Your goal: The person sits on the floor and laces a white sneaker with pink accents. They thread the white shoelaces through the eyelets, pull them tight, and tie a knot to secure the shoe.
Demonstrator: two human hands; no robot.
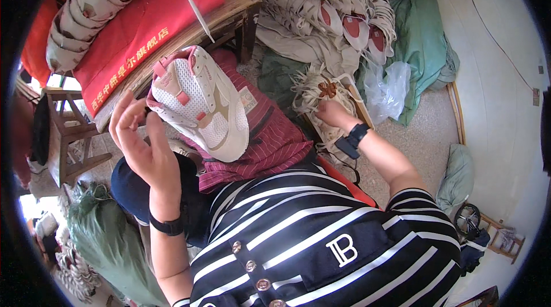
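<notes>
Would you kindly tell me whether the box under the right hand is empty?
Not empty: a tangle of cream laces lies inside the box.

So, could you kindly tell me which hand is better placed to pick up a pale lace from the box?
Probably the right hand: it is at the pale laces in the box. The left hand is raised beside the white shoe, away from the box.

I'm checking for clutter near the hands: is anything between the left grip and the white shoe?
Nothing visible. The left grip is open just left of the white shoe, which lies over the maroon striped cloth; whether they touch isn't clear.
</notes>
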